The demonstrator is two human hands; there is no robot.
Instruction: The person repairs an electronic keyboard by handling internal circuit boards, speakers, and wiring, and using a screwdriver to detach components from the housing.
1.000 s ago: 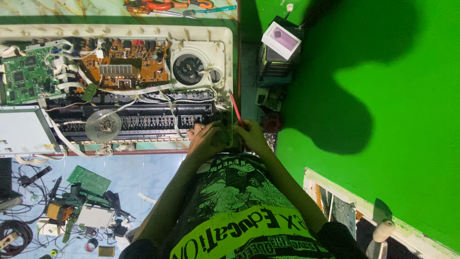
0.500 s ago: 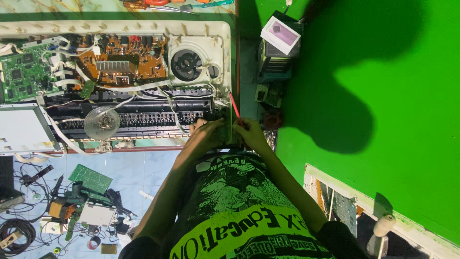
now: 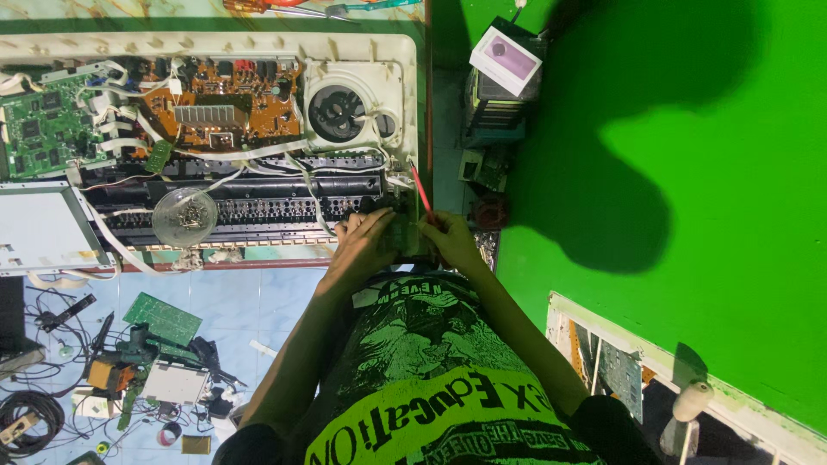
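An opened electronic keyboard (image 3: 362,47) lies upside down in front of me, its brown circuit board (image 3: 220,108), green circuit board (image 3: 39,129) and round speaker (image 3: 336,112) exposed. My left hand (image 3: 366,245) rests on a small green board (image 3: 401,232) at the keyboard's right end, fingers curled over it. My right hand (image 3: 450,244) is just beside it, shut on a thin red-handled tool (image 3: 420,191) whose handle points up and away. The tool's tip is hidden behind my fingers.
A clear round dish (image 3: 184,217) sits on the black key contact strip (image 3: 258,207). On the blue floor lie a loose green board (image 3: 162,319), cables (image 3: 30,422) and small parts. A stack of boxes (image 3: 504,86) stands by the green wall (image 3: 689,215).
My left hand has shifted slightly right, closer to my right hand at the keyboard's right end. The red tool stays in my right hand, in almost the same place.
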